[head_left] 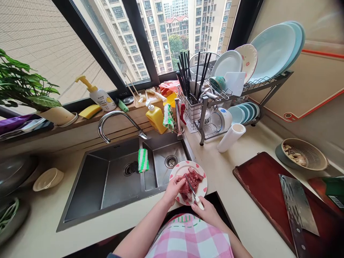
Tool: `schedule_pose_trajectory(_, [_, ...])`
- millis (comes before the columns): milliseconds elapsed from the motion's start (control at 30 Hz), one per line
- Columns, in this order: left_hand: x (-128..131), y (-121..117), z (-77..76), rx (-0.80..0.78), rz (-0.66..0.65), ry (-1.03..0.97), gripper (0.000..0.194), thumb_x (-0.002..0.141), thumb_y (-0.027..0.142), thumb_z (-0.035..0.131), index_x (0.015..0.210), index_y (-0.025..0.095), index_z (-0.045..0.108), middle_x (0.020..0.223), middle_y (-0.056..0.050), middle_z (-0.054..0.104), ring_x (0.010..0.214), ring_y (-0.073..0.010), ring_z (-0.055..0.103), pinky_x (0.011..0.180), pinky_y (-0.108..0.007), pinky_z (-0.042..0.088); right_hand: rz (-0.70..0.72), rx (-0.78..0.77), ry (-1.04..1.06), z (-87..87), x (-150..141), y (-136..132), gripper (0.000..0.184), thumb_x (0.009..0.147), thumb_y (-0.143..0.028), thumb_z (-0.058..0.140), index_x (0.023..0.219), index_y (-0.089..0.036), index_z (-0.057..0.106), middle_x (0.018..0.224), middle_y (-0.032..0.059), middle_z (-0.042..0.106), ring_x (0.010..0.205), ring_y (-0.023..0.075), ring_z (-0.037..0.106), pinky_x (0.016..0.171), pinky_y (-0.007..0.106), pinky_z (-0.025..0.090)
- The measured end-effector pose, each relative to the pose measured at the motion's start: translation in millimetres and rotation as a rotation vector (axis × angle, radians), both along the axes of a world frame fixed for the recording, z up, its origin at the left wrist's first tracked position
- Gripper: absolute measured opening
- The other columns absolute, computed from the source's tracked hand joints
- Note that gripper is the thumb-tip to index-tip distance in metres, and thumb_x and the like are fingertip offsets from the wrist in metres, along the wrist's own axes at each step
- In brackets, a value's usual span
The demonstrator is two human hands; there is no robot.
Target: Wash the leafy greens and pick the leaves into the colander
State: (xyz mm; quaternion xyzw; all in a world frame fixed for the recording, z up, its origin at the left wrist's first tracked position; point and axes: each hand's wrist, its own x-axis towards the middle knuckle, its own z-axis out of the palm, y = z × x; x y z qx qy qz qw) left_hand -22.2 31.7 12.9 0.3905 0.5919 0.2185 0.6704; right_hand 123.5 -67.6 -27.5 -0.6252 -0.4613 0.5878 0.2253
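Head view: sink (92,190) and cutting board (262,182) flank the meat (195,177).

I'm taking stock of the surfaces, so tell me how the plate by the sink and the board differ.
The plate is round; the board is straight-edged and clearly larger. The plate is white with pink spots; the board is plain dark red-brown. The plate bears meat; the board, a cleaver. Both are in use.
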Motion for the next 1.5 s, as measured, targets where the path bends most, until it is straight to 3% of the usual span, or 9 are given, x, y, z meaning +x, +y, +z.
schedule_pose_trajectory(167, [3, -4, -0.3, -0.056, 0.013, -0.053, 0.035, 0.063, 0.045, 0.068, 0.079, 0.014, 0.059, 0.077, -0.006, 0.066, 0.071, -0.0175, 0.06, 0.064, -0.028, 0.044, -0.035, 0.017, 0.053, 3.1, -2, 2, 0.032, 0.076, -0.047, 0.049, 0.084, -0.018, 0.058, 0.076, 0.0017, 0.063, 0.07, 0.016, 0.053, 0.062, 0.024, 0.037])
schedule_pose_trajectory(500, [-5, 0, -11.5, -0.186, 0.018, -0.127, 0.033, 0.064, 0.041, 0.068, 0.084, 0.016, 0.061, 0.084, -0.007, 0.068, 0.073, -0.0171, 0.063, 0.067, -0.027, 0.046, -0.083, -0.008, -0.027, -15.0, -11, 0, 0.033, 0.075, -0.048, 0.05, 0.079, -0.017, 0.061, 0.066, 0.0015, 0.062, 0.062, 0.0152, 0.052, 0.057, 0.024, 0.036])
schedule_pose_trajectory(800, [-11, 4, 3.2, -0.164, -0.146, -0.103, 0.021, 0.068, 0.032, 0.065, 0.081, 0.016, 0.066, 0.08, -0.005, 0.069, 0.072, -0.0174, 0.061, 0.065, -0.027, 0.044, -0.061, -0.059, 0.086, -1.9, -7, 8, 0.039, 0.072, -0.051, 0.053, 0.092, -0.018, 0.063, 0.073, 0.0019, 0.063, 0.066, 0.0162, 0.055, 0.062, 0.026, 0.04])
schedule_pose_trajectory(1033, [-25, 10, 2.1, -0.149, -0.168, -0.098, 0.019, 0.069, 0.032, 0.065, 0.077, 0.015, 0.065, 0.072, -0.004, 0.068, 0.064, -0.0151, 0.059, 0.06, -0.025, 0.043, -0.113, -0.077, 0.032, -4.3, -14, 11, 0.036, 0.073, -0.05, 0.052, 0.081, -0.017, 0.062, 0.066, 0.002, 0.061, 0.063, 0.0159, 0.054, 0.057, 0.025, 0.038])
schedule_pose_trajectory(1167, [-31, 12, -0.6, -0.203, -0.016, -0.244, 0.027, 0.065, 0.028, 0.069, 0.089, 0.015, 0.062, 0.088, -0.007, 0.067, 0.078, -0.0157, 0.061, 0.073, -0.027, 0.046, -0.127, -0.122, 0.106, -2.2, -11, 10, 0.04, 0.073, -0.052, 0.05, 0.091, -0.018, 0.061, 0.07, 0.0023, 0.062, 0.064, 0.0162, 0.055, 0.058, 0.025, 0.04])
schedule_pose_trajectory(1333, [-28, 15, -3.5, -0.178, 0.259, -0.292, 0.037, 0.06, 0.024, 0.073, 0.093, 0.019, 0.059, 0.091, -0.003, 0.064, 0.075, -0.012, 0.062, 0.069, -0.024, 0.046, -0.036, -0.104, 0.243, -1.4, -2, 5, 0.046, 0.072, -0.052, 0.053, 0.102, -0.018, 0.058, 0.085, 0.0039, 0.063, 0.076, 0.0192, 0.056, 0.069, 0.029, 0.042])
schedule_pose_trajectory(1500, [-21, 12, -2.9, -0.148, 0.305, -0.254, 0.047, 0.057, 0.027, 0.076, 0.099, 0.019, 0.059, 0.091, -0.004, 0.065, 0.076, -0.0142, 0.062, 0.068, -0.025, 0.046, 0.081, -0.092, 0.21, -1.6, 1, 3, 0.043, 0.071, -0.046, 0.055, 0.102, -0.016, 0.056, 0.09, 0.0056, 0.063, 0.084, 0.0218, 0.055, 0.076, 0.031, 0.04])
